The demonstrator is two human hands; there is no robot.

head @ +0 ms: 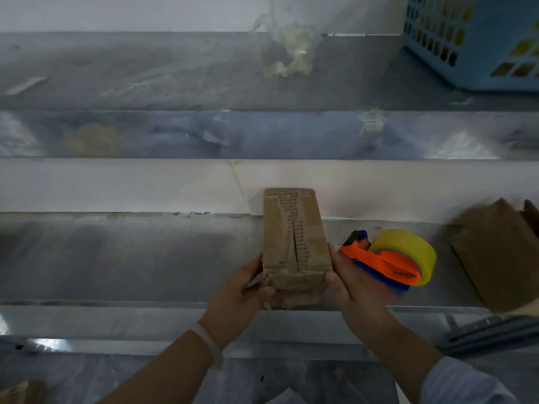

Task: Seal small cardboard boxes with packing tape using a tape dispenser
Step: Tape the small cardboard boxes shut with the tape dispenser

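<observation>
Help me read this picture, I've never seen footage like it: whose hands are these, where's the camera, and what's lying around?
No machine: a person works with bare hands, and the single picture comes from a camera worn on their head, looking forward and down. The left hand and right hand grip a cardboard box from either side; its top is scuffed, with a seam down the middle. Right of the right hand is a tape dispenser, orange and blue, with a yellow roll; whether the fingers touch it is unclear. Beneath is a metal bench. Further right sits another brown box, and a blue basket stands at the back.
</observation>
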